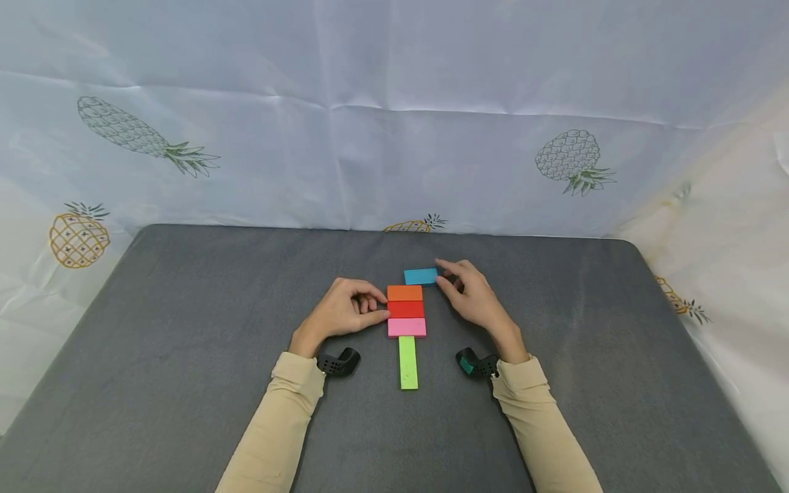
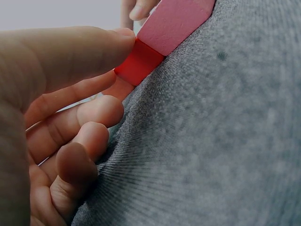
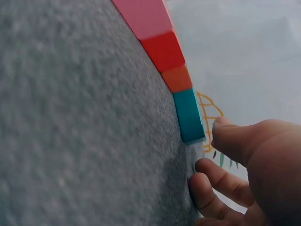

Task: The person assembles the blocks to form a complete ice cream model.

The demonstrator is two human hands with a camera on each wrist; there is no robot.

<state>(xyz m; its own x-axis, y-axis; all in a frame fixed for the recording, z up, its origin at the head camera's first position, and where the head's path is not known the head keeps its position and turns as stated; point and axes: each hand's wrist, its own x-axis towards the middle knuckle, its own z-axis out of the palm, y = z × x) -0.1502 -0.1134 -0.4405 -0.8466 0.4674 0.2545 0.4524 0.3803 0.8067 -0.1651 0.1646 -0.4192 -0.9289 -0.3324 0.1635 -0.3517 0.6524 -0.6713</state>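
Note:
A column of flat blocks lies on the grey table: orange, red and pink ones side by side, with a light green block set lengthwise below the pink. Beyond the orange one sits a blue block, shifted right and slightly angled. My left hand rests its thumb and index fingertips along the left ends of the red and orange blocks. At the blue block's right end is my right hand, thumb and index spread; in the right wrist view the thumb appears just off it.
The dark grey table stretches out on both sides of the blocks. A pale cloth with pineapple prints hangs behind its far edge. Black wrist devices are worn on both wrists.

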